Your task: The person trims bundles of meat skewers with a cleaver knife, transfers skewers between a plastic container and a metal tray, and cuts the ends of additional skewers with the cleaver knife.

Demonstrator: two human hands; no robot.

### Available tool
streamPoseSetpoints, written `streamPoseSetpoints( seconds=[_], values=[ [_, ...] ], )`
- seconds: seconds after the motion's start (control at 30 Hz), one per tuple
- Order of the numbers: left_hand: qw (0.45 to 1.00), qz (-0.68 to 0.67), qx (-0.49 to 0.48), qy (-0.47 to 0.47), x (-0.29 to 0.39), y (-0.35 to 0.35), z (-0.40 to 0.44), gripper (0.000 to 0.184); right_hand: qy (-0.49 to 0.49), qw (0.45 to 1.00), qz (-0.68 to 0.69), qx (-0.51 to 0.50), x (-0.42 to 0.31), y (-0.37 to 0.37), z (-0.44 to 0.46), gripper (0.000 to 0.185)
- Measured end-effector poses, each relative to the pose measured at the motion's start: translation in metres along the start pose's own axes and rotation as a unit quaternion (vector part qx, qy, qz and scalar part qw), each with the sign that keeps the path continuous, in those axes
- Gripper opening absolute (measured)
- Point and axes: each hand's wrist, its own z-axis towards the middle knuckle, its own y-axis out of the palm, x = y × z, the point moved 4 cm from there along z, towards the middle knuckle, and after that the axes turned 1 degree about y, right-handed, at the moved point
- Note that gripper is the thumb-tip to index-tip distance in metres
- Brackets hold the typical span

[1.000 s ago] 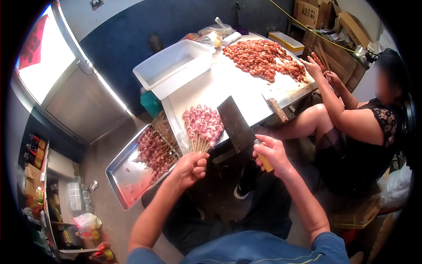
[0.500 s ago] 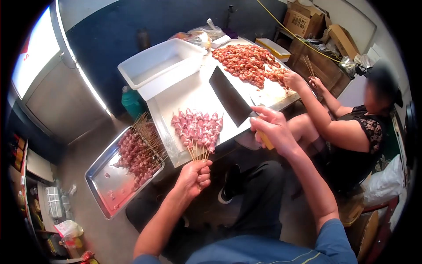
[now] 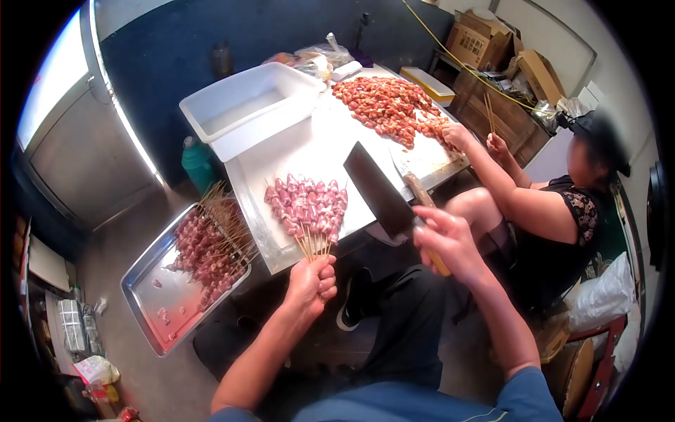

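Note:
My left hand [image 3: 311,283] is closed round the stick ends of several meat skewers [image 3: 307,205], whose meat is fanned out over the near edge of the white table [image 3: 270,163]. In my right hand [image 3: 447,240] is the handle of a large cleaver [image 3: 377,191]. Its broad dark blade points up and left, over the table's front edge, right of the skewers and apart from them. A second knife [image 3: 420,190] with a wooden handle lies at the table edge, just beyond my right hand.
A metal tray [image 3: 145,296] with more skewers stands low at the left. On the table are a white tub [image 3: 253,105] and a heap of red meat pieces [image 3: 390,105]. At the right sits another person [image 3: 555,211], one hand at the heap, the other holding sticks.
The view has shifted, so the table sits further left. The cleaver was raised over the table, then came down towards its front edge. My left hand still holds the skewers.

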Motion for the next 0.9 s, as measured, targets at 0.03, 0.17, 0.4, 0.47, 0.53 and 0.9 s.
streamPoseSetpoints(
  seconds=[0.03, 0.17, 0.4, 0.47, 0.53, 0.9],
  values=[
    [1.000, -0.005, -0.001, 0.002, 0.000, 0.000, 0.000, 0.006, -0.026, 1.000, 0.004, 0.006, -0.002, 0.005, 0.016, 0.047],
    [1.000, -0.011, 0.005, 0.004, -0.001, 0.001, 0.000, 0.006, -0.039, 0.997, -0.050, -0.037, 0.014, 0.025, 0.067, 0.049],
    [1.000, -0.018, 0.003, 0.009, -0.003, 0.002, 0.003, 0.007, 0.051, 0.996, -0.045, -0.051, 0.022, -0.007, -0.002, 0.046],
    [1.000, -0.011, 0.005, 0.011, -0.002, 0.004, 0.002, 0.008, 0.036, 0.998, -0.045, -0.034, 0.017, -0.009, -0.005, 0.045],
    [1.000, -0.010, 0.003, 0.014, -0.003, 0.003, 0.003, 0.008, 0.011, 0.999, -0.033, -0.014, 0.009, -0.006, 0.002, 0.044],
    [0.999, -0.035, -0.001, 0.022, -0.003, 0.002, 0.003, 0.008, 0.049, 0.991, -0.039, -0.114, 0.012, 0.014, 0.041, 0.048]
  ],
)
